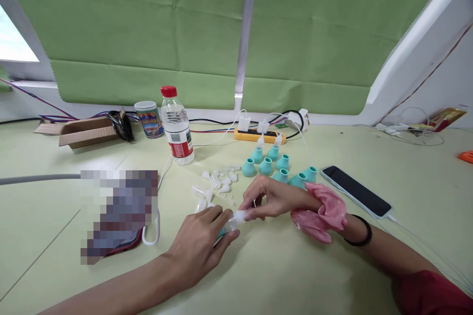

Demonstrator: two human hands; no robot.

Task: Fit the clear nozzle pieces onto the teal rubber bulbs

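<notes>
My left hand [201,236] is closed around a teal squeeze bulb [220,234], mostly hidden by the fingers, with a clear tube [231,223] pointing right out of it. At the tube's end, the thumb and fingers of my right hand [264,198] pinch a translucent white tip [241,215]. Beyond the hands lie loose clear and whitish plastic pieces [215,180]. Several teal bulbs stand open-mouthed behind my right hand, such as one teal bulb [265,167]. Two at the back carry clear tips [260,141].
A red-capped water bottle [177,130] stands behind the loose pieces, beside a can [149,120] and an open cardboard box [88,133]. An orange power strip [258,135] lies by the wall. A phone [356,191] on a cable is at right; a blurred-out object [120,216] is at left.
</notes>
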